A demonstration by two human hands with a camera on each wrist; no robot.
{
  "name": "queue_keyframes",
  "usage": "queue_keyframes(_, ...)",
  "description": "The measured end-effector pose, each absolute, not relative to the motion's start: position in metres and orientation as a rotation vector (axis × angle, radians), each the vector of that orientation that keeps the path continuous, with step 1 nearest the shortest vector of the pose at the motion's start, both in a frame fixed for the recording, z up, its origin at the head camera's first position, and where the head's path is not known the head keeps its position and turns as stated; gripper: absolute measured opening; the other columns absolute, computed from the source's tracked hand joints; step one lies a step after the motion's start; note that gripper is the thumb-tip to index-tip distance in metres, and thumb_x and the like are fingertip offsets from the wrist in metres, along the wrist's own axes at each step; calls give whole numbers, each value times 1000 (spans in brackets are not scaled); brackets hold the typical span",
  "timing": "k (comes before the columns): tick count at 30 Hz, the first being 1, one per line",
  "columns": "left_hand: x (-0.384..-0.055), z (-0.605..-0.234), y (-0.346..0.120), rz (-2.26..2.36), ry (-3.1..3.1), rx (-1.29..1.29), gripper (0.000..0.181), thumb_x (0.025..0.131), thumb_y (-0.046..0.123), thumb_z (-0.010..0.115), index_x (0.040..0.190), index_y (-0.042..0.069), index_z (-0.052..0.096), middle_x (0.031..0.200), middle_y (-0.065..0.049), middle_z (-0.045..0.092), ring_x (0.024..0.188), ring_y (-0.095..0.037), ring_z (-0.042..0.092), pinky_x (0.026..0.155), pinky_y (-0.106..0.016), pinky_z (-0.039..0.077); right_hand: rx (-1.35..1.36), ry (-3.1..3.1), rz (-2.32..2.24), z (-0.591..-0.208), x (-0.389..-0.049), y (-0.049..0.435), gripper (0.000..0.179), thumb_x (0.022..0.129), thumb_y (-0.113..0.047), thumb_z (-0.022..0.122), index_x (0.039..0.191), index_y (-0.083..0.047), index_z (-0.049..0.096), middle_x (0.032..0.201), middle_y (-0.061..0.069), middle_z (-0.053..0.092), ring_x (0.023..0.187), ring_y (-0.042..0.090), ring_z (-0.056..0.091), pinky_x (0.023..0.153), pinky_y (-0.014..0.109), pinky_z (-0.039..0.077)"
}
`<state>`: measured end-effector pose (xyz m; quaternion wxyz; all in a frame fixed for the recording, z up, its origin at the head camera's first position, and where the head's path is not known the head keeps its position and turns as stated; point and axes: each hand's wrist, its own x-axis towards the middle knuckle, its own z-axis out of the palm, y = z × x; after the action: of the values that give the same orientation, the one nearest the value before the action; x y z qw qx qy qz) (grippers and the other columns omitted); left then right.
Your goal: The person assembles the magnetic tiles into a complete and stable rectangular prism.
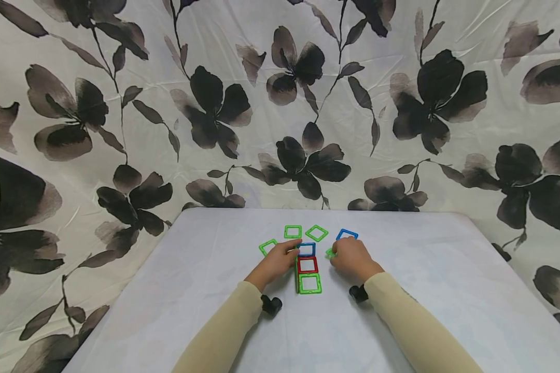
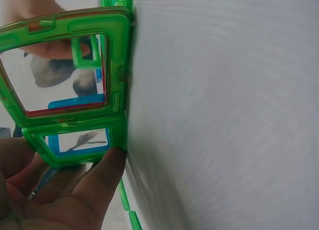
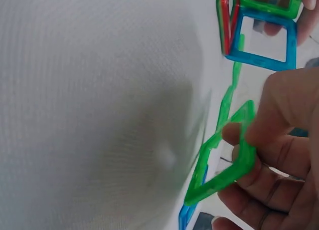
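While pinching a tilted green frame [image 3: 219,182] with the right hand [image 1: 353,257], just short of a blue frame [image 1: 348,231] on the white table [image 1: 205,290], also gripping the far end of the joined green, red and blue frames [image 1: 307,257] with the left hand [image 1: 274,263], to the left of that pinched piece.

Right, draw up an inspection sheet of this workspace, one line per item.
Surface: white tabletop.
Job's things: blue square, red square and green square stand in one row; three loose green frames and a loose blue frame lie towards the far side.
Clutter: nothing seen besides the frames.
Grippers: left hand grips the row's blue end; right hand pinches a separate green frame.
Cables: nothing seen.
Surroundings: floral cloth behind the tabletop.
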<state>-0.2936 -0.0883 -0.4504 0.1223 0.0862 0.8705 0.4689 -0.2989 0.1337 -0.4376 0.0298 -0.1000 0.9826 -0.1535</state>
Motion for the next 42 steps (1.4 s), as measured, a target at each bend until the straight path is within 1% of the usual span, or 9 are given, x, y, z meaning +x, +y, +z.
queue_keyframes(4,-294,-451,-89,1366,2539,249,45,103,30,47,147,27,42,153,-4,41,137,-27,44,112,-51,36,-305,3015,-538,-438,-299,135,23,85,-24,66,96,-5,73,88,5,71,76,18,59,76,38,54)
queue_keyframes(10,-295,-452,-89,1371,2544,255,44,103,30,47,147,26,44,153,-4,41,137,-27,44,113,-51,35,-301,2962,-684,-438,-298,137,21,88,-24,63,95,-7,71,85,2,67,71,16,55,66,31,49)
queue_keyframes(12,-295,-452,-89,1375,2540,256,44,103,30,47,147,27,43,153,-4,41,137,-26,43,113,-51,35,-317,2945,-725,-435,-297,138,21,89,-24,62,97,-7,72,88,3,67,73,16,55,67,31,49)
queue_keyframes(17,-295,-451,-90,1375,2536,263,45,103,31,47,147,28,43,153,-4,41,137,-25,43,114,-51,33,-325,2880,-859,-427,-293,139,23,89,-19,62,106,-9,74,104,5,69,85,17,56,77,35,51)
queue_keyframes(20,-295,-451,-90,1368,2542,265,45,103,31,47,147,28,43,152,-5,41,136,-25,43,114,-52,32,-303,2824,-943,-425,-292,139,25,89,-17,64,111,-12,72,106,4,70,89,16,59,77,34,53)
queue_keyframes(25,-294,-452,-90,1358,2557,268,44,103,30,46,146,27,44,152,-6,41,138,-27,41,114,-53,32,-290,2775,-1043,-428,-292,140,25,89,-17,65,114,-15,71,102,2,71,88,14,63,76,34,54)
queue_keyframes(32,-293,-450,-90,1351,2556,264,44,103,31,46,146,28,44,153,-5,41,138,-27,41,114,-53,31,-253,2749,-1137,-429,-290,138,25,90,-19,66,113,-16,72,106,1,71,90,14,62,78,33,54)
queue_keyframes(37,-293,-450,-91,1344,2553,258,44,102,32,47,146,29,43,153,-4,41,137,-26,42,114,-53,33,-207,2703,-1231,-426,-288,133,26,88,-18,68,113,-12,72,104,4,71,83,14,63,72,29,54)
queue_keyframes(42,-294,-451,-91,1362,2550,268,44,102,31,47,146,28,44,152,-4,42,137,-27,43,114,-52,34,-145,2678,-1294,-424,-286,128,27,86,-16,69,112,-8,72,103,7,71,78,16,63,66,28,54)
